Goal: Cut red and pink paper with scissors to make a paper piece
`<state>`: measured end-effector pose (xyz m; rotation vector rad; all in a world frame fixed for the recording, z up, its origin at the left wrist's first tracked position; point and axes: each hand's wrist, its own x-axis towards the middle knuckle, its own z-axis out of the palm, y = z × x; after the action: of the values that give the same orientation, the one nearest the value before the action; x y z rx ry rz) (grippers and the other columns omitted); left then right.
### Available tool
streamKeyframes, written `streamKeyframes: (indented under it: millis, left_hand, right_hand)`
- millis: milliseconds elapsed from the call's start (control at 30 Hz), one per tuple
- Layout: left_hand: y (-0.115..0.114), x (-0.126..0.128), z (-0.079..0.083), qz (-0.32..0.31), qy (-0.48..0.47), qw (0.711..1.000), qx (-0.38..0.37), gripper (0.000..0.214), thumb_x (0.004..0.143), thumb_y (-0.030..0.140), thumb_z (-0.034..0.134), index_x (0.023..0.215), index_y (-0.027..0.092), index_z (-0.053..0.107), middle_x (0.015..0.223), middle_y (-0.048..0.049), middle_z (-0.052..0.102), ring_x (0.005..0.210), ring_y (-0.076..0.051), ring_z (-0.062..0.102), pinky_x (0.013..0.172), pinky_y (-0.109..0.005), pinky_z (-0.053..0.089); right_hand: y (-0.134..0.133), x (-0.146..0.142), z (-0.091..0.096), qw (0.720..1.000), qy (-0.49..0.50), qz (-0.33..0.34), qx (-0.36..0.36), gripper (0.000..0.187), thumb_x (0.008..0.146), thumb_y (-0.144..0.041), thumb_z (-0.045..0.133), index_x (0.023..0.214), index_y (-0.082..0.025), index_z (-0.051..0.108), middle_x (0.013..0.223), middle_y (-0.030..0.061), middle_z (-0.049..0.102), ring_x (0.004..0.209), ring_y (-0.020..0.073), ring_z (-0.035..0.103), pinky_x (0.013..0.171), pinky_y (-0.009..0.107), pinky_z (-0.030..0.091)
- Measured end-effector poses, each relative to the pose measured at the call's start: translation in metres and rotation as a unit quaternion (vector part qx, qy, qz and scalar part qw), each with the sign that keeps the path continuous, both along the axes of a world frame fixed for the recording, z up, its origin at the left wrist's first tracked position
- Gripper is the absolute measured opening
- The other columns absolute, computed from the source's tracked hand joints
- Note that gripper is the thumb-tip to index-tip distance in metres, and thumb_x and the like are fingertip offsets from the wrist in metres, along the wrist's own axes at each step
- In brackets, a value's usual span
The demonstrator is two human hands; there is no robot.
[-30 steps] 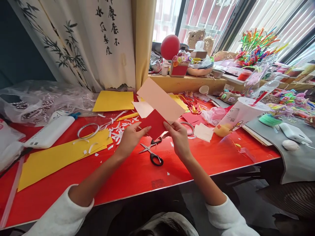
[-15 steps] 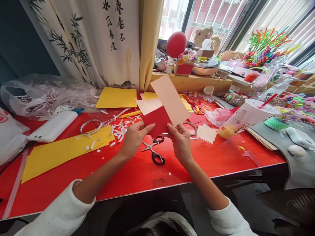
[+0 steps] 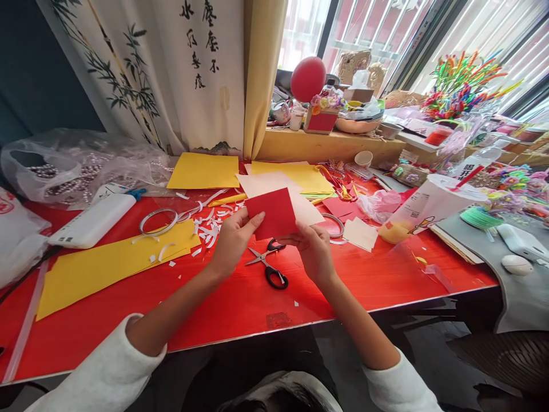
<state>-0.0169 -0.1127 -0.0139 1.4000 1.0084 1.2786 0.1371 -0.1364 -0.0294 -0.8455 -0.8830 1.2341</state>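
Note:
A square-looking piece of red paper [image 3: 271, 212] is held up above the table at the centre. My left hand [image 3: 232, 239] pinches its left edge, thumb in front and fingers behind. At its lower right corner is my right hand [image 3: 316, 252], closed with thumb and fingertips on the paper. Pale pink paper [image 3: 309, 210] shows behind the red piece and reaches close to my right fingers; whether they touch it I cannot tell. Below the hands, black-handled scissors [image 3: 266, 264] lie spread on the red table [image 3: 240, 317].
Yellow sheets [image 3: 203, 170] and a yellow stack [image 3: 311, 178] lie at the back, with more yellow paper [image 3: 107, 263] at left. White paper scraps [image 3: 209, 229], tape rolls [image 3: 158, 222] and a power bank [image 3: 93, 220] lie about. A drink cup [image 3: 422, 209] stands right.
The long pale pink strip, raised upright by my right hand before, has dropped down behind the red paper, uncovering the yellow stack. The red paper has turned slightly more level.

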Motion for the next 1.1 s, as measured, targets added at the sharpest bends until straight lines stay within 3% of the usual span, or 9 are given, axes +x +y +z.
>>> streamKeyframes:
  millis: [100, 333, 533, 633, 900, 1100]
  left_hand:
    - [0.0016, -0.0017, 0.0006, 0.0, 0.015, 1.0, 0.006, 0.025, 0.078, 0.042, 0.063, 0.071, 0.019, 0.059, 0.069, -0.0002, 0.062, 0.073, -0.018, 0.058, 0.064, -0.029, 0.047]
    - [0.0006, 0.0005, -0.0021, -0.021, -0.021, 1.0, 0.01, 0.028, 0.08, 0.045, 0.06, 0.072, 0.018, 0.054, 0.069, 0.0008, 0.054, 0.066, -0.014, 0.049, 0.062, -0.027, 0.04]
    - [0.0038, -0.0024, -0.0045, 0.013, 0.062, 0.997, 0.037, 0.046, 0.081, 0.047, 0.059, 0.058, 0.02, 0.03, 0.058, 0.0042, 0.026, 0.054, -0.01, 0.025, 0.052, -0.027, 0.022]
    - [0.0041, -0.0039, -0.0045, 0.02, 0.08, 0.996, 0.041, 0.048, 0.082, 0.048, 0.056, 0.058, 0.02, 0.026, 0.059, 0.0039, 0.022, 0.055, -0.01, 0.021, 0.052, -0.028, 0.019]
    - [0.0014, -0.0028, -0.0053, 0.025, 0.081, 0.996, 0.031, 0.049, 0.083, 0.048, 0.055, 0.06, 0.02, 0.023, 0.061, 0.0037, 0.02, 0.057, -0.011, 0.02, 0.053, -0.028, 0.019]
    - [0.0005, 0.0001, -0.0065, 0.035, 0.089, 0.995, 0.028, 0.047, 0.083, 0.047, 0.056, 0.059, 0.02, 0.026, 0.06, 0.0042, 0.022, 0.056, -0.01, 0.021, 0.052, -0.028, 0.02]
  right_hand:
    - [0.0015, 0.0008, 0.0015, 0.998, 0.011, 0.054, -0.014, 0.027, 0.069, -0.045, 0.072, 0.072, -0.018, 0.071, 0.072, 0.0042, 0.071, 0.069, 0.0217, 0.07, 0.07, 0.036, 0.059]
    - [0.0028, -0.0011, -0.0028, 1.0, 0.006, 0.005, 0.006, 0.012, 0.068, -0.029, 0.075, 0.072, -0.018, 0.073, 0.084, 0.003, 0.072, 0.086, 0.0199, 0.067, 0.077, 0.032, 0.058]
    - [0.003, -0.0007, 0.0003, 0.999, 0.03, -0.001, 0.037, 0.028, 0.074, -0.03, 0.069, 0.101, -0.026, 0.07, 0.111, 0.0013, 0.069, 0.11, 0.0234, 0.06, 0.086, 0.035, 0.055]
    - [0.005, 0.0008, -0.0004, 0.999, 0.031, -0.016, 0.037, 0.032, 0.075, -0.031, 0.068, 0.106, -0.026, 0.068, 0.12, 0.0022, 0.064, 0.115, 0.0245, 0.057, 0.086, 0.036, 0.055]
    - [0.0057, -0.0012, -0.006, 0.997, 0.021, -0.054, 0.044, 0.032, 0.07, -0.029, 0.073, 0.101, -0.025, 0.068, 0.112, 0.0032, 0.068, 0.107, 0.0235, 0.061, 0.085, 0.039, 0.054]
    - [0.0051, -0.0025, -0.0052, 0.997, 0.009, -0.074, 0.028, 0.033, 0.066, -0.027, 0.076, 0.098, -0.021, 0.069, 0.106, 0.0045, 0.069, 0.101, 0.0224, 0.063, 0.079, 0.035, 0.056]
